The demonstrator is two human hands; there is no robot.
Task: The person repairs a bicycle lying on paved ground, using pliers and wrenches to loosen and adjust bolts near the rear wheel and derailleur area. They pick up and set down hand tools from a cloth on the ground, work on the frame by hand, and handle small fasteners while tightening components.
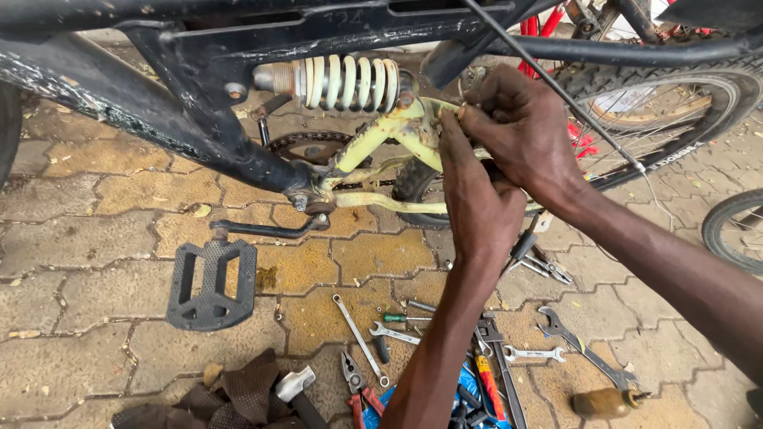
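A black bicycle frame [183, 111] with a pale yellow rear swingarm [389, 139] and a cream coil spring shock [346, 82] stands in front of me. My left hand [477, 202] reaches up and rests on the yellow swingarm beside the rear tyre [413, 187]. My right hand [520, 127] is closed on the swingarm near its top, fingers pinched at a small part I cannot make out. A thin cable [572, 103] runs over my right hand. The crank [266, 230] and black pedal [211, 284] hang at lower left.
Several spanners [358, 327], pliers [358, 385], a screwdriver [489, 381] and a hammer [298, 393] lie on the brick paving below my arms. A small brown bottle [604, 403] lies at lower right. A dark rag [238, 397] sits at bottom left. Other bicycle wheels [735, 230] stand right.
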